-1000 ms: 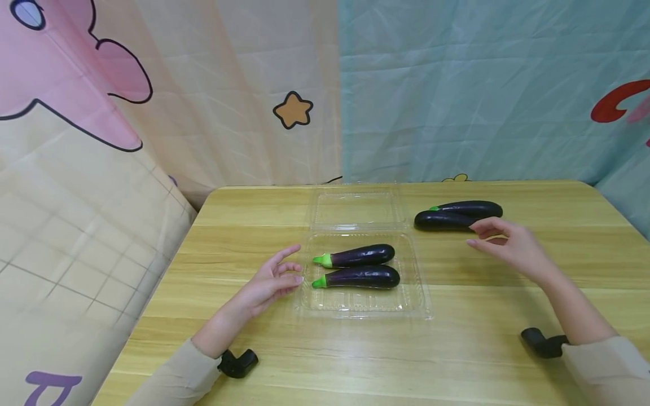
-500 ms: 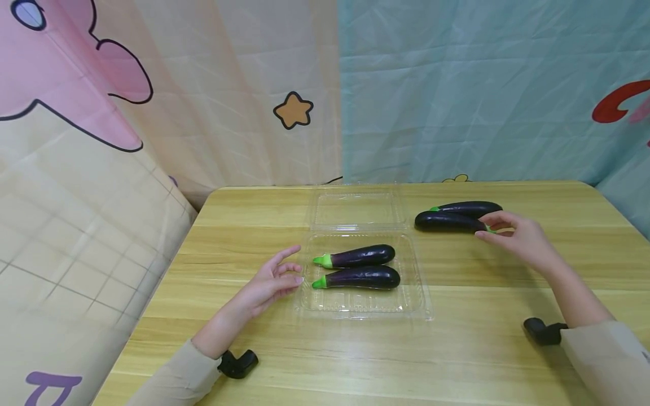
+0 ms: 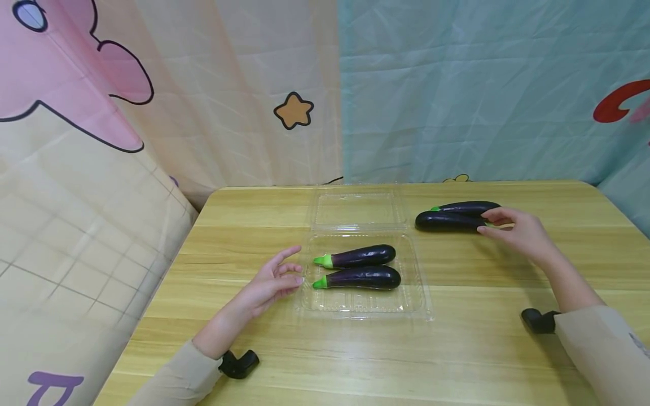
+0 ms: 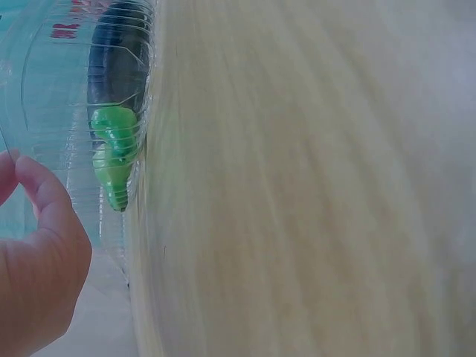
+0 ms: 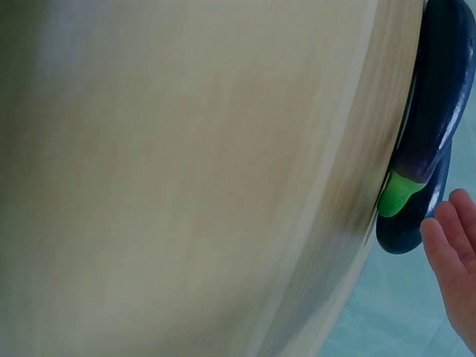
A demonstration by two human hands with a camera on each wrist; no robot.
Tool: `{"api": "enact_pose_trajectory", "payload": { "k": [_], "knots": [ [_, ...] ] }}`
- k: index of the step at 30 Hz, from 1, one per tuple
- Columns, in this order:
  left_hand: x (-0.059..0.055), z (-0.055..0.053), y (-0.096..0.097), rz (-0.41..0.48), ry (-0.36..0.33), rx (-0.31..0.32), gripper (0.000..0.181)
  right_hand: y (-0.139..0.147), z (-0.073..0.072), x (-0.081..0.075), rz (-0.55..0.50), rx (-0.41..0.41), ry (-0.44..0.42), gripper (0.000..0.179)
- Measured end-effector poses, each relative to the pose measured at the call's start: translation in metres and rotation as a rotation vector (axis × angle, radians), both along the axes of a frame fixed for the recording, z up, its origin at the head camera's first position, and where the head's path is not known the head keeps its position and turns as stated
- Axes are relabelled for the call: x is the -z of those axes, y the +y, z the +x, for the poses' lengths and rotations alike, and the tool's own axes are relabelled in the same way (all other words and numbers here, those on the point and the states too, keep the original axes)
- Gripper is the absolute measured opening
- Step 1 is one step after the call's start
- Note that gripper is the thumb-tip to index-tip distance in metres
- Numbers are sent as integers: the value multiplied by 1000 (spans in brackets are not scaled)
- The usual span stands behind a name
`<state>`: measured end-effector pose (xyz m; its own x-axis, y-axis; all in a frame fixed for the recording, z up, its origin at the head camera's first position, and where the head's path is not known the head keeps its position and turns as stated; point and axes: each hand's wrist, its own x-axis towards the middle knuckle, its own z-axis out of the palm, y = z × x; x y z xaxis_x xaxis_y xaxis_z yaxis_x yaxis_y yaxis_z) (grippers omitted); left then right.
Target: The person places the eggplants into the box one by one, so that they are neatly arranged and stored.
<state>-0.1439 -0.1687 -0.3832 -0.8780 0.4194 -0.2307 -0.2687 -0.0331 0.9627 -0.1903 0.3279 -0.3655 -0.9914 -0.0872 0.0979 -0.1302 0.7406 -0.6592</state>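
Observation:
My left hand (image 3: 271,286) is at the left rim of a clear plastic clamshell box (image 3: 350,304); its thumb and a finger meet at the rim in the left wrist view, pinching it. Two eggplants with green stems lie side by side in the box, a rear eggplant (image 3: 363,256) and a front eggplant (image 3: 365,277). Two more lie on the table at the back right: a nearer eggplant (image 3: 447,221) and a farther eggplant (image 3: 469,207). My right hand (image 3: 520,231) spreads thumb and fingers around the nearer one's stem end. In the right wrist view its fingers (image 5: 446,230) are fairly straight.
The box lid (image 3: 355,208) lies folded back toward the rear of the wooden table (image 3: 244,225). A printed curtain (image 3: 431,113) hangs right behind the table. Black wrist mounts, one on the left (image 3: 238,363), one on the right (image 3: 539,321), jut out from the sleeves.
My right hand has moved slightly right and away from me, bringing its thumb and fingers to the stem end of the nearer loose eggplant. My left hand and the box stay put.

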Motion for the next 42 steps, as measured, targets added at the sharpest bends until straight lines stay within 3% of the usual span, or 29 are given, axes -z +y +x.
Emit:
{"api": "enact_pose_trajectory", "payload": {
  "k": [42],
  "knots": [
    [-1,0,1,1,-3,-9,76,-8,-26,2,144,-101,-21,46]
  ]
}}
